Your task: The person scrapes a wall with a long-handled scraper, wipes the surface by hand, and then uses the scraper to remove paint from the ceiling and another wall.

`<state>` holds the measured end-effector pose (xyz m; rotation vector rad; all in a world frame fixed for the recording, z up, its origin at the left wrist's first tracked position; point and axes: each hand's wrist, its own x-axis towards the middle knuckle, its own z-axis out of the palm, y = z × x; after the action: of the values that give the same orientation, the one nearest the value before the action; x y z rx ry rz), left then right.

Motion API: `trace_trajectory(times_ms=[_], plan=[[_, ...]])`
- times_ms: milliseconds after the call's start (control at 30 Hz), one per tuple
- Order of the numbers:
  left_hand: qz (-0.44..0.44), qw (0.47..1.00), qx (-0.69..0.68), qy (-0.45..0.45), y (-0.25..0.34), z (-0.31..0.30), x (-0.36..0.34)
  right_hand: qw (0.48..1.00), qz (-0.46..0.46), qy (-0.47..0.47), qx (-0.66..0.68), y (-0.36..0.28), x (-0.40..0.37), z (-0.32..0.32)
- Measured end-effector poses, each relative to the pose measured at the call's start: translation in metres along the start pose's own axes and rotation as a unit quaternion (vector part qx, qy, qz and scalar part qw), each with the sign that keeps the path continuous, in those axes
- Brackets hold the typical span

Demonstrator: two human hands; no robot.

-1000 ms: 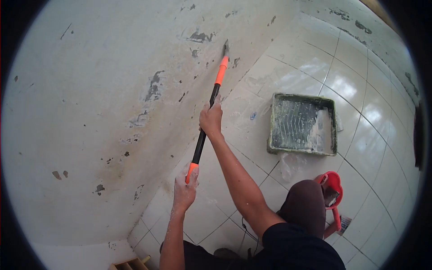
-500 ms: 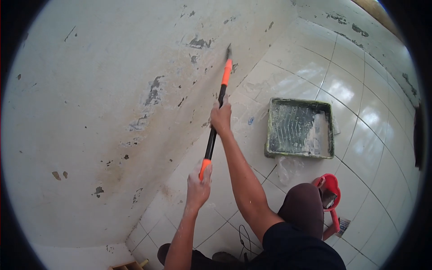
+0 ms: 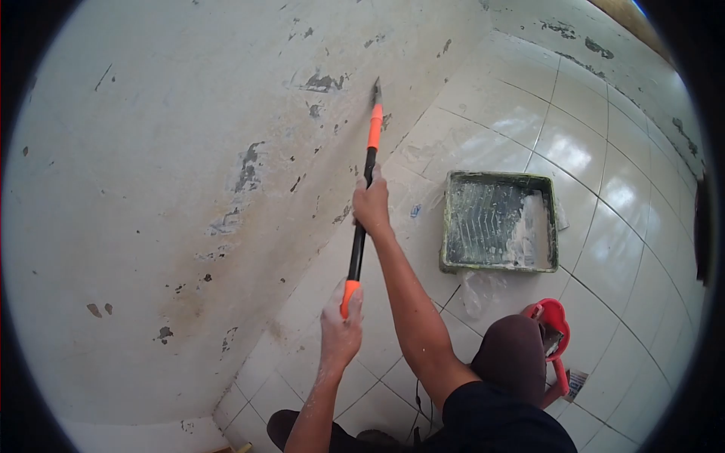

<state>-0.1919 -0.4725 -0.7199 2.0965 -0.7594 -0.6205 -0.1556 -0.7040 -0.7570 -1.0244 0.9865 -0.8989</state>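
Note:
A long-handled scraper with a black shaft and orange sections reaches up to the wall. Its narrow metal blade appears to meet the wall near patches of peeled paint; exact contact is hard to tell. My right hand is wrapped round the middle of the black shaft. Lower down, my left hand grips the orange end of the handle, with pale dust on its fingers. Grey bare patches mark the wall to the left of the scraper.
On the tiled floor to the right stands a dark paint tray holding whitish residue, with clear plastic beside it. A red dustpan-like container is next to my knee. A thin cable lies near my legs.
The handle's lower end and my left hand have shifted slightly down and right, so the scraper stands a little more upright. The whole view has shifted slightly. Both hands keep their grip.

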Motion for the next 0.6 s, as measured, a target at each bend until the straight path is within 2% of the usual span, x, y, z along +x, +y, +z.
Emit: trace_trajectory(times_ms=[67, 133, 233, 267, 367, 433, 500, 600], plan=[[-0.001, 1.000, 0.023, -0.013, -0.002, -0.008, 0.010, 1.000, 0.024, -0.017, -0.007, 0.002, 0.001, 0.005], [0.000, 0.997, 0.055, -0.046, -0.004, -0.023, 0.017, 0.998, -0.055, 0.001, 0.024, 0.020, 0.007, 0.019], [-0.012, 0.995, 0.096, -0.033, -0.004, -0.044, 0.021, 0.999, -0.017, 0.030, 0.036, 0.007, -0.005, 0.034], [-0.017, 0.997, 0.070, -0.010, -0.002, -0.044, 0.017, 0.999, 0.015, 0.027, 0.021, -0.001, -0.009, 0.034], [0.001, 0.998, 0.056, -0.010, -0.008, -0.060, -0.011, 0.999, -0.041, 0.026, 0.020, 0.026, -0.026, 0.051], [-0.044, 0.999, 0.005, 0.023, -0.038, -0.074, -0.040, 0.994, -0.088, 0.057, -0.040, 0.047, -0.064, 0.069], [-0.086, 0.996, 0.016, 0.030, -0.060, -0.100, -0.072, 0.998, -0.049, 0.033, -0.006, 0.057, -0.106, 0.086], [-0.096, 0.995, 0.027, 0.029, -0.070, -0.128, -0.110, 0.999, -0.037, 0.015, 0.006, 0.066, -0.156, 0.099]])
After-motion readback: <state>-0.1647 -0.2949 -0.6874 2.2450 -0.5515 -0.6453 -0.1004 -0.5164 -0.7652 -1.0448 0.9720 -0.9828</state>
